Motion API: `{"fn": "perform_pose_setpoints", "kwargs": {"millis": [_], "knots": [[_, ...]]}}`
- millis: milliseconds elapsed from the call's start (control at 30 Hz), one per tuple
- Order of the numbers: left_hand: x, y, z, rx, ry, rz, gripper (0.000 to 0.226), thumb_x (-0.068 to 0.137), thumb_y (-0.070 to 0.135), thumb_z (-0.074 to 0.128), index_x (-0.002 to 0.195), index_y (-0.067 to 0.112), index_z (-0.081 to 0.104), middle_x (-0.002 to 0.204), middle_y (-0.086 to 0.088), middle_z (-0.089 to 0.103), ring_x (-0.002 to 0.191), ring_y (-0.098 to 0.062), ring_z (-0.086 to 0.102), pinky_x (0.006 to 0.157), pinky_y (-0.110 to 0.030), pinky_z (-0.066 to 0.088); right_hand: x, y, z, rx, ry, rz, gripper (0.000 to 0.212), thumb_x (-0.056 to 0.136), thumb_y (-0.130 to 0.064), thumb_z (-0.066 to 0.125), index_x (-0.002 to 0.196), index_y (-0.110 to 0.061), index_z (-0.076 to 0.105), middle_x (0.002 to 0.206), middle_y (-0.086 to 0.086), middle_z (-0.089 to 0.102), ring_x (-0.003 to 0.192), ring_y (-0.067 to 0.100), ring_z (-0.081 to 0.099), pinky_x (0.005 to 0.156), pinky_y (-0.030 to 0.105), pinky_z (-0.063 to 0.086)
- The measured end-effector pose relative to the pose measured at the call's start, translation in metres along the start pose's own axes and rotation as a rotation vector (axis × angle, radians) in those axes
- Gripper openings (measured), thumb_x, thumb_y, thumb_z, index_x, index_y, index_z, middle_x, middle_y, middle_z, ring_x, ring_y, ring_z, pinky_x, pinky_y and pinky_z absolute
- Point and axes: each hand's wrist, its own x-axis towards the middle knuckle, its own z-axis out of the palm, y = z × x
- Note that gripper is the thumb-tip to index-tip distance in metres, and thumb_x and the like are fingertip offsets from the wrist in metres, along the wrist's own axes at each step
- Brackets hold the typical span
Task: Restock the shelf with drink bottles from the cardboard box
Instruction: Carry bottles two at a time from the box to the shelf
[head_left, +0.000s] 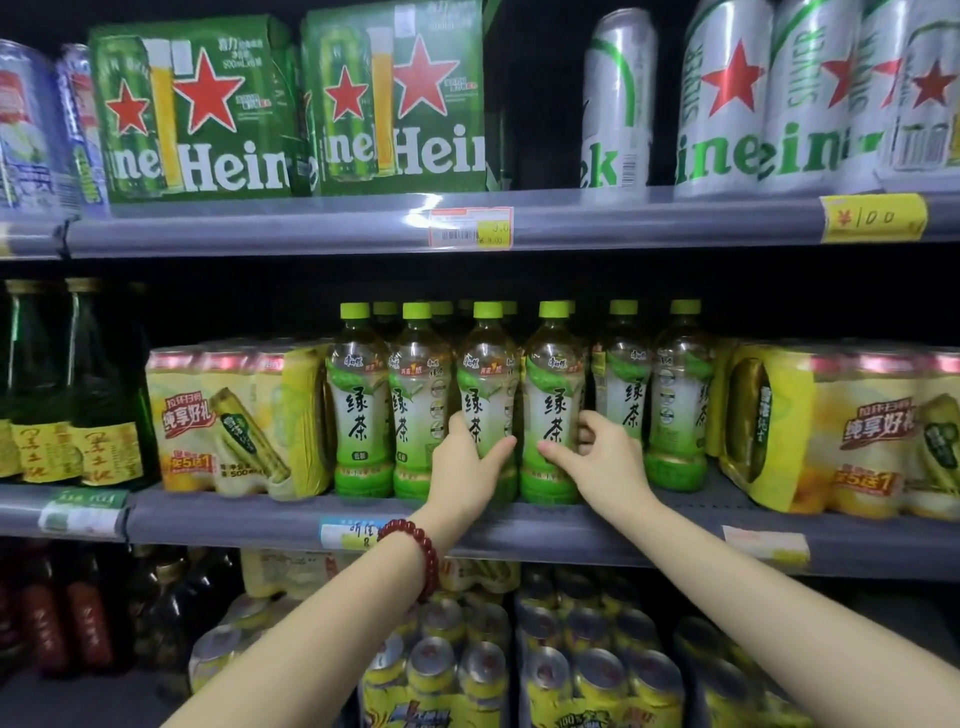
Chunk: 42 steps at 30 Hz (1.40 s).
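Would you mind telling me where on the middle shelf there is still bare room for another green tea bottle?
The only bare shelf floor shows at the front edge, right of the right hand, between the green tea bottles and the yellow can pack. Everywhere else is crowded: bottles stand side by side, and the left yellow pack abuts them. The left hand grips a bottle.

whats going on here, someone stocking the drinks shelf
A person is working at the middle shelf, both arms reaching in. The left hand, with a red bead bracelet on its wrist, is wrapped around one green tea bottle in the front row. The right hand grips the neighbouring green tea bottle. Both bottles stand upright on the shelf, in line with the others, between yellow can multipacks. No cardboard box is in view.
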Motion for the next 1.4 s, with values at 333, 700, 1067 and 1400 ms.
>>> {"fn": "perform_pose_setpoints", "kwargs": {"millis": [333,700,1067,1400], "knots": [[-0.005,0.003,-0.002,0.046,-0.037,0.000,0.062,0.089,0.031,0.061,0.135,0.005,0.030,0.119,-0.015,0.058,0.107,-0.027,0.056,0.089,-0.032,0.045,-0.005,-0.004,0.000,-0.028,0.018,0.010,0.074,0.075,-0.040,0.076,0.136,-0.009,0.049,0.129,0.011,0.061,0.117,0.024,0.059,0.101,0.042,0.049],[0.001,0.027,-0.018,0.237,-0.128,-0.136,0.051,0.093,0.026,0.055,0.130,-0.003,0.035,0.109,-0.014,0.058,0.069,-0.015,0.054,0.052,-0.021,0.043,-0.010,-0.032,-0.018,-0.294,-0.088,0.076,0.045,0.081,-0.038,0.070,0.107,-0.003,0.059,0.091,0.009,0.063,0.074,0.017,0.054,0.053,0.020,0.037],[-0.039,-0.007,-0.069,0.415,-0.129,0.137,0.029,0.087,0.018,0.059,0.113,0.008,0.066,0.111,-0.011,0.070,0.100,-0.023,0.064,0.087,-0.028,0.049,-0.054,-0.048,0.000,-0.404,-0.143,-0.090,0.036,0.085,-0.029,0.067,0.110,-0.005,0.061,0.101,0.014,0.065,0.088,0.024,0.060,0.073,0.030,0.046],[-0.073,-0.092,-0.151,0.471,-0.045,-0.001,0.024,0.081,0.022,0.064,0.100,0.009,0.069,0.099,-0.011,0.073,0.097,-0.027,0.066,0.083,-0.034,0.052,-0.093,-0.093,0.105,-0.332,-0.419,-0.173,0.035,0.084,-0.029,0.067,0.112,-0.008,0.063,0.103,0.011,0.069,0.103,0.027,0.060,0.087,0.033,0.047]]}}
